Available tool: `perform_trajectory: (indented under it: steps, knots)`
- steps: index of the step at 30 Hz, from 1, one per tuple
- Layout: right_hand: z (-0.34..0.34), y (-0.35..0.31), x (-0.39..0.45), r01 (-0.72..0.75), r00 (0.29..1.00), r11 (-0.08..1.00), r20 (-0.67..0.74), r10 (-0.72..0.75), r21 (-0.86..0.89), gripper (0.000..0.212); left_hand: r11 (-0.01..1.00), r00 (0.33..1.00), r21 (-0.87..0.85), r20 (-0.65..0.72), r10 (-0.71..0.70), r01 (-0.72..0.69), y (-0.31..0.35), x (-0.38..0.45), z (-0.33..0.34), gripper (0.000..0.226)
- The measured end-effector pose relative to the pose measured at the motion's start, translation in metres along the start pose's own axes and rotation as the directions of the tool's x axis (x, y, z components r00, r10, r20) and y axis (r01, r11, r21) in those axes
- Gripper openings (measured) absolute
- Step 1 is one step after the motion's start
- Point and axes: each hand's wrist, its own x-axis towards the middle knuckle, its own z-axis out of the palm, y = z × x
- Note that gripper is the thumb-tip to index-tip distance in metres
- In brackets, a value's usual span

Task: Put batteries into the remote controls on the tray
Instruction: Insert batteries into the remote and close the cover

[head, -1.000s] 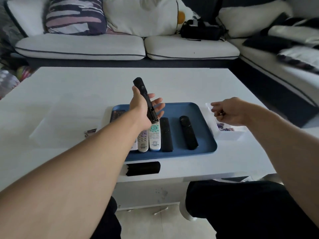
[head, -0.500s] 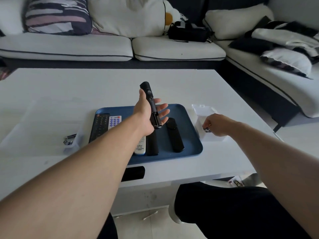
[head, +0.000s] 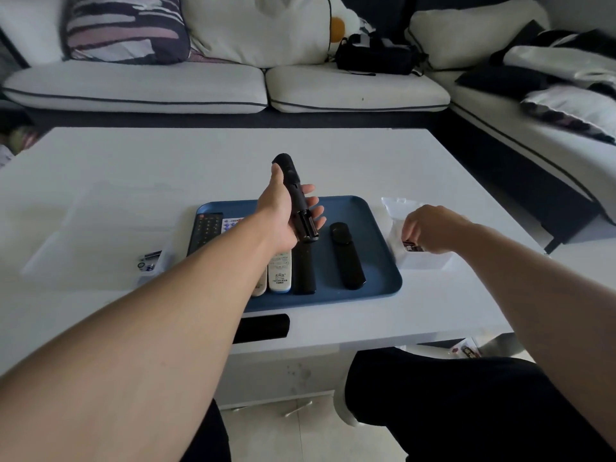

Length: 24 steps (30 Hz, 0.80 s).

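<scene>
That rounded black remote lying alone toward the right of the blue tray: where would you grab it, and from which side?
Probably across its narrow middle, coming from above. The rounded black remote lies flat on the blue tray, long and slim, so thumb and fingers can pinch its two long edges. Bare tray shows on its right and a gap separates it from the flat black remote to its left.

Remotes point(head: 346, 258) on tray point(head: 376, 281); box point(head: 423, 260) right of tray.

The left hand point(head: 283, 215) grips a black remote point(head: 297, 201) above the blue tray point(head: 380, 261); at 3 o'clock, the right hand point(head: 433, 230) reaches into a clear box point(head: 423, 260).
</scene>
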Motion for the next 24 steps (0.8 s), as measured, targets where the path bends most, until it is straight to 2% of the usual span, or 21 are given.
perform_trajectory:
  steps: [2,4,6,8,14,18,21,24]
  knots:
    - [-0.008,-0.013,-0.001,-0.074,0.99,0.996,-0.123,0.069,-0.044,0.045,1.0,1.0,0.021,0.011,-0.008,0.008,0.005,-0.001,-0.005,0.077]
    - [-0.015,-0.03,0.001,-0.092,0.967,0.996,-0.238,0.088,-0.005,0.043,1.0,1.0,0.031,0.02,-0.002,0.001,0.01,-0.005,-0.014,0.075]
    - [-0.021,-0.05,0.003,-0.056,0.945,0.998,-0.321,0.066,0.04,0.038,0.999,1.0,0.031,0.023,0.007,-0.007,0.016,-0.008,-0.023,0.073]
    - [-0.023,-0.074,0.003,0.041,0.935,0.997,-0.355,-0.014,0.068,0.036,1.0,1.0,0.02,0.019,0.024,-0.024,0.023,-0.012,-0.035,0.07]
    - [-0.018,-0.151,0.004,0.254,0.918,0.966,-0.327,-0.223,0.054,0.036,0.995,0.995,0.034,-0.045,0.091,-0.09,0.039,-0.022,-0.074,0.063]
    - [-0.006,-0.2,-0.002,0.409,0.89,0.912,-0.234,-0.392,0.029,0.034,0.987,0.972,0.062,-0.176,0.157,-0.149,0.049,-0.025,-0.105,0.062]
    - [0.006,-0.234,-0.005,0.516,0.846,0.857,-0.147,-0.512,-0.013,0.031,0.985,0.955,0.005,-0.246,0.166,-0.17,0.055,-0.029,-0.126,0.062]
    - [0.013,-0.268,-0.007,0.565,0.821,0.825,-0.104,-0.561,0.007,0.031,0.972,0.909,0.001,-0.353,0.219,-0.234,0.064,-0.032,-0.146,0.061]
